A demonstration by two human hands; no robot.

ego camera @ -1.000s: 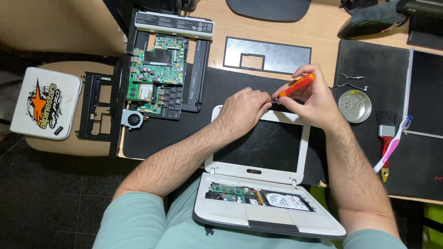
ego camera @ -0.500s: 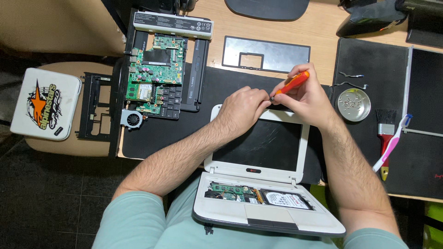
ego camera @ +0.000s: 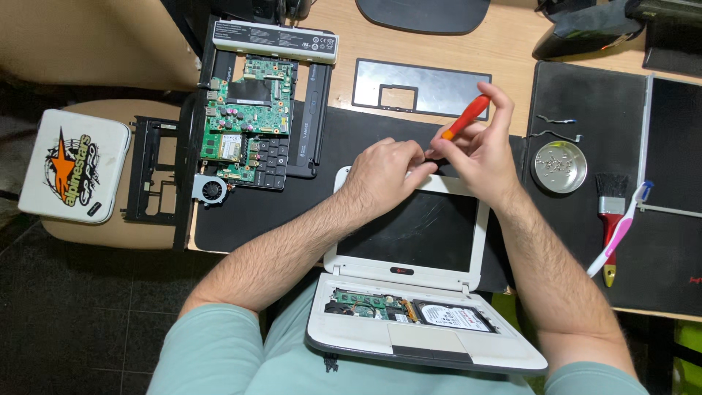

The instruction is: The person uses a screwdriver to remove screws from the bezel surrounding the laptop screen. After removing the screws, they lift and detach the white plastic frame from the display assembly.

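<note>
Hidden tip, cropped edges

The screwdriver (ego camera: 465, 117) tip is hidden between both hands; contents of the round metal tin (ego camera: 559, 167) are too small to tell; the right screen panel (ego camera: 674, 146) is cut off.

The laptop (ego camera: 409, 285) is lying open, partly on the person's lap, its white lid leaning back toward the black mat with the dark screen facing up. Its base is sitting stripped of the keyboard, showing a green board and a silver drive in the open bay. The screwdriver (ego camera: 466, 116), with an orange-red handle, is tilting up to the right above the lid's top edge; its tip is hiding between the fingers.
</note>
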